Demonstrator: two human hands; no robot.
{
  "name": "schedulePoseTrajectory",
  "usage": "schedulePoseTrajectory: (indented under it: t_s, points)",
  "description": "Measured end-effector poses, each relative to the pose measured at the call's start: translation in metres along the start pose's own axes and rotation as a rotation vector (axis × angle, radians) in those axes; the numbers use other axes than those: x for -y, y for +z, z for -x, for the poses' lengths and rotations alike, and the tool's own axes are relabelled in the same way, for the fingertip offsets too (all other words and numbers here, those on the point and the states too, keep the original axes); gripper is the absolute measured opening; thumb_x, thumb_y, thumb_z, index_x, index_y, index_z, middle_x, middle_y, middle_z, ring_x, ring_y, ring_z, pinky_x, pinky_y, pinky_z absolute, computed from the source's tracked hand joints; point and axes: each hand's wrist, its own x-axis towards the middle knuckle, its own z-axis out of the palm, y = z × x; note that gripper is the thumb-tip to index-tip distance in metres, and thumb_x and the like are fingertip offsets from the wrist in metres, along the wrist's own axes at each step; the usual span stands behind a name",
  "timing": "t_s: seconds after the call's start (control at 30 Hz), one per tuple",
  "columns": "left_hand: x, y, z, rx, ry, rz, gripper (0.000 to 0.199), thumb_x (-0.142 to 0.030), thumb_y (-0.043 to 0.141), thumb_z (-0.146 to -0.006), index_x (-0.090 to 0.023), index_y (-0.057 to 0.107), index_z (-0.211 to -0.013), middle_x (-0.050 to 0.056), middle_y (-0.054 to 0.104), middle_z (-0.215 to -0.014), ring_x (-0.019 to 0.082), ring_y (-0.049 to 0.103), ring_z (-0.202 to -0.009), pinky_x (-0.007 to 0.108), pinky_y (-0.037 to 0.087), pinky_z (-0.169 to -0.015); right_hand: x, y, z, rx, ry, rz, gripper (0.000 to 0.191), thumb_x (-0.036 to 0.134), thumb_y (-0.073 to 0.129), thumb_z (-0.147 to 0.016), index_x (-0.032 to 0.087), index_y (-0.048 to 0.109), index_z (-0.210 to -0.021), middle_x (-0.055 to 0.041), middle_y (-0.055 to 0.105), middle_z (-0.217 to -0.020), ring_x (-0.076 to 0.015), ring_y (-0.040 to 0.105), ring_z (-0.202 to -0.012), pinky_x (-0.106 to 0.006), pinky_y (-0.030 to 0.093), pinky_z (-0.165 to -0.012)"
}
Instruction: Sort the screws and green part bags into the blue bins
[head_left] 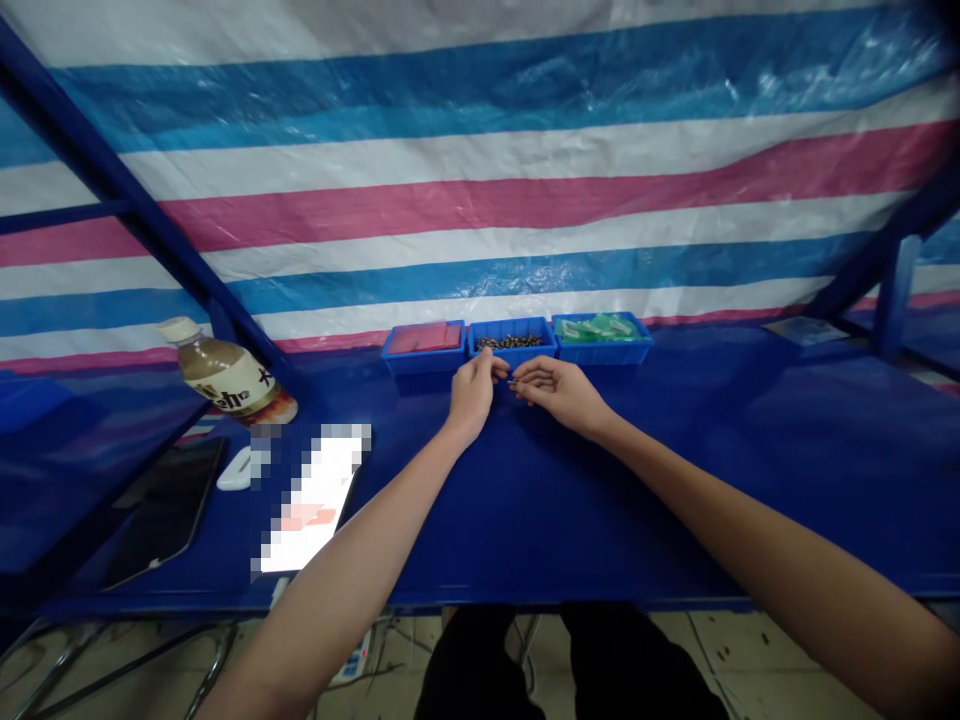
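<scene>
My left hand (472, 395) is just in front of the middle blue bin, its fingers curled together; what they hold, if anything, is too small to make out. Facing it, my right hand (559, 388) pinches a small shiny metal piece (511, 380) between thumb and fingertips. The two hands are close but apart, raised a little over the table. Many small brass and dark metal parts (514, 341) fill the middle blue bin (517, 355). Left of it stands a blue bin (424, 360) with flat red packets (426, 338); on the right, another bin (604, 353) holds green packets (598, 328).
A blue table (480, 520) lies under everything. On its left are a drink bottle (229, 375), a dark tablet (169, 510), a white case (235, 468) and a lit, blurred screen (319, 500) beside my left forearm. A striped plastic sheet (487, 210) hangs behind the bins.
</scene>
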Motion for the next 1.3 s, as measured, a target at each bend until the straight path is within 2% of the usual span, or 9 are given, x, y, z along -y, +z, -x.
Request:
schedulePoseTrajectory:
  t_s: [0.1,0.2,0.57,0.8,0.93,1.07,1.13,1.2,1.3]
  points:
    - [-0.003,0.001,0.004,0.111,0.132,-0.116,0.028,-0.038,0.052,-0.092,-0.018,0.069,-0.085,0.004,0.071,-0.084,0.015,0.064,-0.077,0.028,0.048,-0.074,-0.007,-0.009,-0.004,-0.051,-0.047,0.094,0.020,0.023,0.065,-0.077,0.018,0.064,-0.096,-0.0062,0.070,-0.090,-0.0184,0.068,-0.082,-0.034,0.056,-0.076]
    - [-0.005,0.002,0.006,0.142,0.214,-0.191,0.017,-0.032,0.060,-0.087,-0.018,0.070,-0.087,0.002,0.072,-0.084,0.014,0.063,-0.075,0.027,0.047,-0.072,-0.010,-0.013,-0.005,-0.077,-0.096,0.162,0.021,0.023,0.065,-0.077,0.018,0.062,-0.098,-0.0059,0.070,-0.089,-0.0177,0.067,-0.080,-0.035,0.056,-0.076]
    - [-0.001,0.001,0.004,0.222,0.196,-0.200,0.014,-0.027,0.060,-0.089,-0.016,0.069,-0.087,0.004,0.072,-0.086,0.015,0.064,-0.077,0.028,0.048,-0.073,-0.007,-0.012,-0.005,-0.082,-0.139,0.224,0.015,0.023,0.064,-0.077,0.019,0.063,-0.092,-0.0028,0.067,-0.082,-0.0144,0.061,-0.070,-0.031,0.052,-0.069]
    - [-0.001,0.002,0.004,0.263,0.195,-0.151,0.017,-0.032,0.058,-0.090,-0.017,0.067,-0.088,0.004,0.071,-0.088,0.016,0.064,-0.081,0.028,0.048,-0.075,-0.007,-0.011,-0.003,-0.096,-0.040,0.019,0.020,0.031,0.072,-0.073,0.018,0.059,-0.082,-0.0022,0.065,-0.077,-0.0150,0.062,-0.070,-0.032,0.053,-0.070]
    - [-0.002,0.003,0.005,0.136,0.153,-0.115,0.025,-0.039,0.053,-0.093,-0.018,0.064,-0.089,0.004,0.070,-0.085,0.016,0.063,-0.077,0.028,0.048,-0.074,0.006,-0.014,-0.009,-0.120,-0.118,0.071,0.024,0.037,0.072,-0.076,0.019,0.061,-0.085,-0.0029,0.066,-0.077,-0.0170,0.063,-0.071,-0.032,0.053,-0.068]
    - [-0.008,-0.004,0.004,-0.041,0.162,-0.227,0.031,-0.037,0.043,-0.098,-0.018,0.064,-0.085,0.004,0.068,-0.078,0.016,0.061,-0.072,0.029,0.047,-0.074,0.012,-0.020,-0.027,-0.319,-0.330,0.455,0.022,0.037,0.063,-0.086,0.021,0.066,-0.100,-0.0080,0.070,-0.097,-0.0233,0.063,-0.091,-0.041,0.050,-0.085]
    - [-0.011,-0.014,0.000,-0.149,0.225,-0.358,0.028,-0.032,0.042,-0.098,-0.019,0.064,-0.087,0.005,0.068,-0.082,0.019,0.060,-0.079,0.032,0.045,-0.080,0.006,-0.021,-0.031,-0.366,-0.360,0.710,0.028,0.034,0.060,-0.088,0.022,0.065,-0.113,-0.0096,0.068,-0.111,-0.0286,0.058,-0.107,-0.048,0.043,-0.095]
    - [-0.013,-0.025,-0.005,-0.260,0.299,-0.518,0.025,-0.028,0.041,-0.097,-0.019,0.064,-0.091,0.008,0.067,-0.092,0.023,0.057,-0.091,0.038,0.041,-0.090,-0.002,-0.021,-0.028,-0.353,-0.362,0.917,0.035,0.032,0.059,-0.088,0.025,0.062,-0.122,-0.0105,0.063,-0.124,-0.0326,0.050,-0.121,-0.053,0.035,-0.101]
    - [-0.011,-0.040,-0.010,-0.334,0.329,-0.765,0.021,-0.024,0.043,-0.095,-0.018,0.063,-0.099,0.014,0.062,-0.107,0.031,0.049,-0.108,0.047,0.035,-0.096,-0.008,-0.024,-0.014,-0.363,-0.354,1.083,0.035,0.034,0.055,-0.091,0.027,0.060,-0.125,-0.0106,0.055,-0.135,-0.0336,0.039,-0.130,-0.054,0.026,-0.105]
